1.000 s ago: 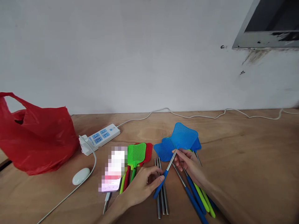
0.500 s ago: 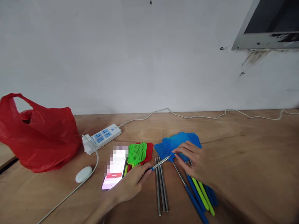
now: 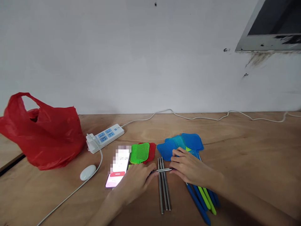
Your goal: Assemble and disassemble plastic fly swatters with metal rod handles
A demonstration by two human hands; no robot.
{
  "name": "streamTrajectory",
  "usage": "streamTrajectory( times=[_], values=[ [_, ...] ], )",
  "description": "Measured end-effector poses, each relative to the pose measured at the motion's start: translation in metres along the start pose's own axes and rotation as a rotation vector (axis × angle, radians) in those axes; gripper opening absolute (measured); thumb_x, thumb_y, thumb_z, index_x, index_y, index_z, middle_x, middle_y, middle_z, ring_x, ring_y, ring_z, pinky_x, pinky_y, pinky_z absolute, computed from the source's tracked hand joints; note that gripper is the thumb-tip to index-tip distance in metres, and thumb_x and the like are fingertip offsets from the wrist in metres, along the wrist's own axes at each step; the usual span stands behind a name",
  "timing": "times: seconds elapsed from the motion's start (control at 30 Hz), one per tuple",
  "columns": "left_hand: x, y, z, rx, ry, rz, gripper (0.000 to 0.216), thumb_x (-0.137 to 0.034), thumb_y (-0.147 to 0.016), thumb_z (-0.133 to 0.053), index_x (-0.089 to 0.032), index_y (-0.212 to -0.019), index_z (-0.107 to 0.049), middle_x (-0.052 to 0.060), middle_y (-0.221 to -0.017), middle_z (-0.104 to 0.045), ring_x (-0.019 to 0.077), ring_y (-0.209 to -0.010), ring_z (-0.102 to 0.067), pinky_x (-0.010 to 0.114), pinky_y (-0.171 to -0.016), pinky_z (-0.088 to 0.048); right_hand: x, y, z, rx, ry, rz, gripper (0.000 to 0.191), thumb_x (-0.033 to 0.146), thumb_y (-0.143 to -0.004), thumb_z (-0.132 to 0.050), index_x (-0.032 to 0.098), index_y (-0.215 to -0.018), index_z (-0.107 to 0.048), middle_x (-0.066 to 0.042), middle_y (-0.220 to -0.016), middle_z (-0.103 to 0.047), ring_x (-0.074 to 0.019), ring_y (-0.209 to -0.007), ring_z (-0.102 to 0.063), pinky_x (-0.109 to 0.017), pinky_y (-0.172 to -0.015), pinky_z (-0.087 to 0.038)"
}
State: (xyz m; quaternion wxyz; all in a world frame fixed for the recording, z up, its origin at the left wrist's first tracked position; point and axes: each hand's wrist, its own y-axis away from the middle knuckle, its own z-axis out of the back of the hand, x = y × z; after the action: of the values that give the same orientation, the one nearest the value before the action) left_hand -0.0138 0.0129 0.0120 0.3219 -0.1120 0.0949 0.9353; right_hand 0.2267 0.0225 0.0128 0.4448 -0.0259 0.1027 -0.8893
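Note:
Between my hands a short metal rod point(image 3: 164, 170) lies nearly level, a telescopic fly swatter shaft by its look. My left hand point(image 3: 137, 179) is closed around its left end, and whatever handle is there is hidden. My right hand point(image 3: 188, 166) pinches the right end with bent fingers. Beneath the rod, several steel tubes point(image 3: 164, 191) rest side by side on the wooden table point(image 3: 254, 169). Behind and under my right hand are blue fly swatter heads point(image 3: 166, 150), with blue handles point(image 3: 197, 202) and yellow-green handles point(image 3: 209, 201) fanning toward the front.
Left of the tubes lie a green fly swatter point(image 3: 139, 153) and a red one point(image 3: 151, 152). A lit phone point(image 3: 117, 175), a white power strip point(image 3: 108, 136), a white oval device point(image 3: 87, 172) with a cable, and a red plastic bag point(image 3: 51, 135) stand farther left. A white wall rises behind.
My right hand has come down and left, and the rod has turned from slanted to nearly level. The blue swatter head earlier at my right fingers no longer shows at the rod's tip.

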Motion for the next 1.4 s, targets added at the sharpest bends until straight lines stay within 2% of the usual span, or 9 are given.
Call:
streamTrajectory(
  times=[0.23,0.37,0.53,0.73,0.8,0.93,1.07,1.2,1.4],
  values=[
    [0.015,0.010,-0.006,0.026,-0.185,0.093,0.036,-0.036,-0.107,-0.029,-0.022,-0.101,-0.061,0.008,-0.085,-0.073,0.0314,-0.076,-0.071,0.031,-0.057,-0.038,-0.022,0.022,-0.009,-0.074,0.034,-0.089,0.014,0.020,-0.091,-0.064,0.020,-0.079,-0.069,-0.004,-0.078,-0.070,-0.0246,-0.094,-0.055,-0.041,-0.085,-0.034],
    [0.027,0.019,-0.001,0.023,-0.148,0.036,0.038,-0.037,-0.107,-0.027,-0.022,-0.093,-0.060,0.006,-0.080,-0.072,0.0299,-0.074,-0.070,0.031,-0.057,-0.039,-0.032,0.037,-0.011,-0.107,-0.031,-0.128,0.008,0.019,-0.091,-0.064,0.021,-0.085,-0.069,-0.003,-0.082,-0.071,-0.0227,-0.091,-0.056,-0.039,-0.083,-0.035],
    [0.022,0.016,-0.002,-0.031,-0.127,0.021,0.037,-0.037,-0.106,-0.027,-0.022,-0.092,-0.058,0.006,-0.076,-0.070,0.0283,-0.070,-0.069,0.030,-0.055,-0.036,-0.024,0.039,-0.008,-0.095,0.042,-0.168,0.009,0.018,-0.089,-0.067,0.020,-0.081,-0.066,-0.004,-0.081,-0.069,-0.0232,-0.088,-0.056,-0.038,-0.082,-0.038],
    [0.015,0.018,0.001,0.023,-0.149,0.042,0.029,-0.032,-0.106,-0.031,-0.022,-0.096,-0.056,0.007,-0.080,-0.070,0.0296,-0.073,-0.068,0.031,-0.057,-0.037,-0.016,0.042,-0.009,-0.115,0.114,-0.163,0.012,0.013,-0.090,-0.063,0.020,-0.080,-0.065,-0.006,-0.087,-0.070,-0.0264,-0.094,-0.058,-0.039,-0.081,-0.043],
    [0.013,0.021,0.003,0.045,-0.152,0.046,0.029,-0.031,-0.105,-0.031,-0.021,-0.096,-0.056,0.007,-0.082,-0.070,0.0305,-0.074,-0.068,0.032,-0.057,-0.037,-0.014,0.043,-0.009,-0.109,0.099,-0.163,0.013,0.012,-0.090,-0.062,0.020,-0.080,-0.064,-0.006,-0.088,-0.071,-0.0254,-0.091,-0.060,-0.036,-0.074,-0.044],
    [0.006,0.024,0.004,0.068,-0.158,0.044,0.029,-0.029,-0.105,-0.030,-0.021,-0.096,-0.056,0.008,-0.079,-0.069,0.0301,-0.072,-0.068,0.031,-0.055,-0.038,-0.007,0.040,-0.004,-0.089,0.052,-0.165,0.011,0.011,-0.090,-0.062,0.019,-0.084,-0.064,-0.004,-0.086,-0.070,-0.0211,-0.079,-0.064,-0.032,-0.056,-0.037],
    [-0.004,0.020,-0.004,0.054,-0.149,0.023,0.028,-0.031,-0.106,-0.031,-0.021,-0.095,-0.056,0.006,-0.075,-0.068,0.0277,-0.069,-0.068,0.030,-0.057,-0.041,0.008,0.031,-0.004,-0.108,0.058,-0.126,0.017,0.005,-0.088,-0.058,0.019,-0.080,-0.063,-0.004,-0.084,-0.068,-0.0195,-0.076,-0.064,-0.032,-0.055,-0.036],
    [-0.009,0.017,-0.014,0.051,-0.144,0.035,0.027,-0.030,-0.106,-0.032,-0.020,-0.100,-0.056,0.008,-0.081,-0.071,0.0294,-0.074,-0.070,0.032,-0.060,-0.045,0.018,0.027,-0.011,-0.107,0.086,-0.140,0.017,0.007,-0.090,-0.057,0.020,-0.080,-0.064,-0.004,-0.089,-0.070,-0.0180,-0.071,-0.064,-0.032,-0.055,-0.036],
    [-0.003,0.022,-0.006,0.089,-0.166,0.050,0.030,-0.034,-0.107,-0.032,-0.019,-0.100,-0.057,0.009,-0.087,-0.073,0.0317,-0.080,-0.071,0.033,-0.062,-0.046,0.008,0.035,-0.011,-0.073,0.091,-0.198,0.008,0.015,-0.092,-0.060,0.019,-0.090,-0.066,-0.004,-0.093,-0.071,-0.0181,-0.068,-0.065,-0.031,-0.051,-0.034]
  ],
)
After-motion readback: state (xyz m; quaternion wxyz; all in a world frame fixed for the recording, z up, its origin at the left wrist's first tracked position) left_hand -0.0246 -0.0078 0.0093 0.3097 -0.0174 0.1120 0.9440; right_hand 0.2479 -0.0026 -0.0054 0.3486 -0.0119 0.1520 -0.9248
